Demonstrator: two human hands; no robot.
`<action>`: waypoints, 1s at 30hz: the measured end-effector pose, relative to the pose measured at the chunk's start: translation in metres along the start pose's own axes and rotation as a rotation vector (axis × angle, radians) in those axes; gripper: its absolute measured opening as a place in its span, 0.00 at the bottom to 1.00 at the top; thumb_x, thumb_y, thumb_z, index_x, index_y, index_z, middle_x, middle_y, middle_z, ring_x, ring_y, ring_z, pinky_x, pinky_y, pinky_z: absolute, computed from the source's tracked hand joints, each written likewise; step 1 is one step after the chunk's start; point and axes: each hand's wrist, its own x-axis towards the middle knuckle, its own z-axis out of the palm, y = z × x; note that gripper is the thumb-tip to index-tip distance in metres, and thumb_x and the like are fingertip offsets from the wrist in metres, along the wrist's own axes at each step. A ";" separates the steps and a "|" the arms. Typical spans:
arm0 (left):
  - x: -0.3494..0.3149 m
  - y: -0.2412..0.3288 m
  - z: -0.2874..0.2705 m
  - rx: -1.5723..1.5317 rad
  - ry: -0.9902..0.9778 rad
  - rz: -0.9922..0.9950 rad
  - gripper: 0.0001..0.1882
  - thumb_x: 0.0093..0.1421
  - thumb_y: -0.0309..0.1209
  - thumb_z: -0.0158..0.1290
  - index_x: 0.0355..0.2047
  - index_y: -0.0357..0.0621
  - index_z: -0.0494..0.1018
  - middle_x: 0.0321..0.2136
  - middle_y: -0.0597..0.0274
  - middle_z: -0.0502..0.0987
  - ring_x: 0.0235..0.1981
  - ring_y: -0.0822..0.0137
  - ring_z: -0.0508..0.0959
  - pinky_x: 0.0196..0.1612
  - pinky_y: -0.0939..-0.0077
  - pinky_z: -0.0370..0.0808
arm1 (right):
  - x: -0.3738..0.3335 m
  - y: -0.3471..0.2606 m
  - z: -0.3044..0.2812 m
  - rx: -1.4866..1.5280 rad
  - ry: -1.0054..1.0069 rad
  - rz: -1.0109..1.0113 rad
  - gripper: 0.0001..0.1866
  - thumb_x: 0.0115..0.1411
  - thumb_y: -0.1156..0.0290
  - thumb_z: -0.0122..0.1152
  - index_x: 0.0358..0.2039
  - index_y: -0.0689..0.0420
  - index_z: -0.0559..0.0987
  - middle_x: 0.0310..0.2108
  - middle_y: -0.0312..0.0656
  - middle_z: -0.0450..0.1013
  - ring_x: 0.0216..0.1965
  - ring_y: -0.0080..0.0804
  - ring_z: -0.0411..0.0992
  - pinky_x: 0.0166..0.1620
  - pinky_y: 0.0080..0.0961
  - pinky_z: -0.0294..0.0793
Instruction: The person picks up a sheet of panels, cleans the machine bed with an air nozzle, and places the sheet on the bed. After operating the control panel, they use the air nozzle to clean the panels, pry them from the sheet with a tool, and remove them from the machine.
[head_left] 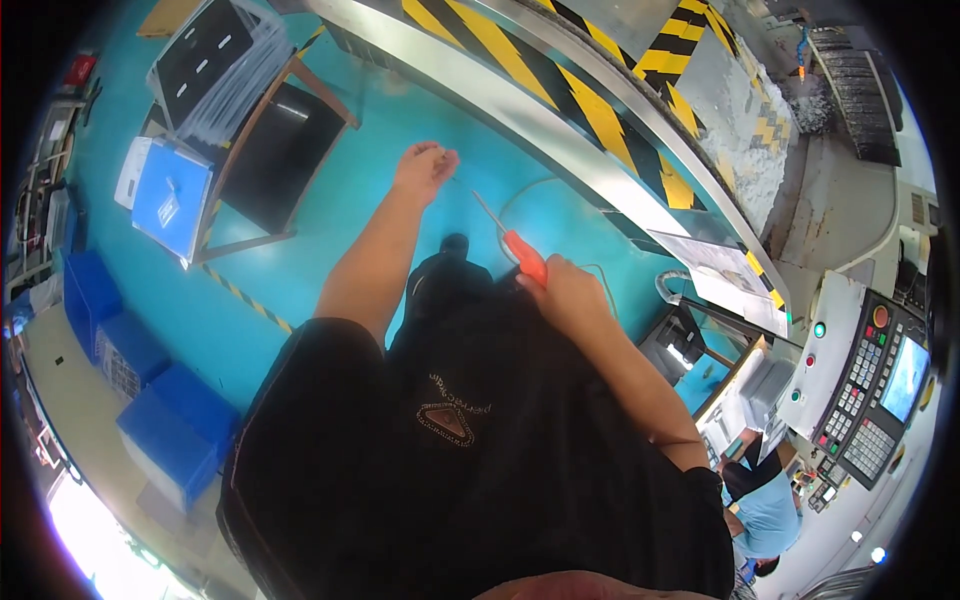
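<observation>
My right hand (568, 292) is wrapped round the red handle of an air blow gun (526, 258). Its long thin metal nozzle points up and to the left, toward my other hand. A thin pale hose (522, 190) curves behind the gun. My left hand (424, 172) is stretched out ahead with its fingers pinched together. Something small may be between them, too small to make out. The nozzle's tip is a short way from the left fingers.
A machine with a striped yellow-black sill (590, 110) runs along the front and right. Its control panel (868, 385) stands at the right. On the left are a stand (290, 160) with stacked trays and several blue boxes (180, 430). Another person (770, 515) is at lower right.
</observation>
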 end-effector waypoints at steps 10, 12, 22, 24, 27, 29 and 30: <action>0.002 -0.002 0.003 0.046 -0.016 -0.007 0.11 0.62 0.23 0.56 0.42 0.46 0.67 0.34 0.56 0.81 0.35 0.59 0.84 0.37 0.69 0.82 | 0.002 -0.006 -0.001 0.001 0.001 0.024 0.26 0.62 0.47 0.61 0.33 0.63 0.75 0.28 0.52 0.78 0.30 0.51 0.79 0.34 0.42 0.79; 0.003 -0.001 0.003 0.072 -0.008 -0.012 0.11 0.62 0.24 0.57 0.42 0.47 0.67 0.34 0.57 0.81 0.35 0.61 0.84 0.36 0.70 0.82 | 0.002 -0.006 0.000 -0.003 0.006 0.025 0.27 0.62 0.46 0.61 0.33 0.63 0.75 0.28 0.51 0.78 0.30 0.51 0.79 0.34 0.42 0.79; -0.002 -0.001 0.009 0.246 0.060 0.004 0.15 0.58 0.26 0.63 0.41 0.51 0.68 0.32 0.64 0.80 0.35 0.67 0.82 0.37 0.71 0.78 | 0.002 -0.010 0.000 0.013 -0.008 0.047 0.27 0.63 0.46 0.60 0.32 0.63 0.75 0.29 0.52 0.78 0.30 0.51 0.79 0.34 0.42 0.79; -0.003 -0.001 0.010 0.250 0.062 0.008 0.15 0.58 0.27 0.63 0.41 0.51 0.68 0.32 0.64 0.80 0.35 0.67 0.82 0.37 0.71 0.78 | 0.002 -0.011 0.000 0.013 -0.013 0.047 0.27 0.63 0.46 0.60 0.32 0.63 0.75 0.29 0.52 0.78 0.30 0.51 0.79 0.34 0.42 0.79; -0.005 -0.001 0.008 0.277 0.067 0.021 0.16 0.58 0.27 0.64 0.41 0.52 0.68 0.32 0.64 0.80 0.35 0.67 0.82 0.37 0.71 0.77 | 0.001 -0.012 0.002 -0.003 -0.005 0.044 0.27 0.63 0.46 0.60 0.32 0.63 0.75 0.29 0.52 0.78 0.30 0.51 0.79 0.34 0.42 0.79; -0.005 -0.001 0.005 0.298 0.071 0.032 0.16 0.58 0.27 0.64 0.41 0.52 0.68 0.32 0.64 0.80 0.35 0.67 0.82 0.36 0.71 0.76 | 0.001 -0.013 0.002 -0.008 0.005 0.037 0.27 0.63 0.46 0.60 0.31 0.63 0.75 0.28 0.51 0.78 0.30 0.50 0.79 0.34 0.41 0.79; -0.005 -0.001 0.003 0.303 0.069 0.035 0.16 0.58 0.28 0.64 0.41 0.52 0.68 0.32 0.64 0.80 0.35 0.67 0.82 0.36 0.71 0.76 | 0.001 -0.014 0.003 -0.008 0.004 0.034 0.27 0.63 0.46 0.60 0.31 0.63 0.75 0.28 0.51 0.78 0.30 0.50 0.79 0.34 0.41 0.79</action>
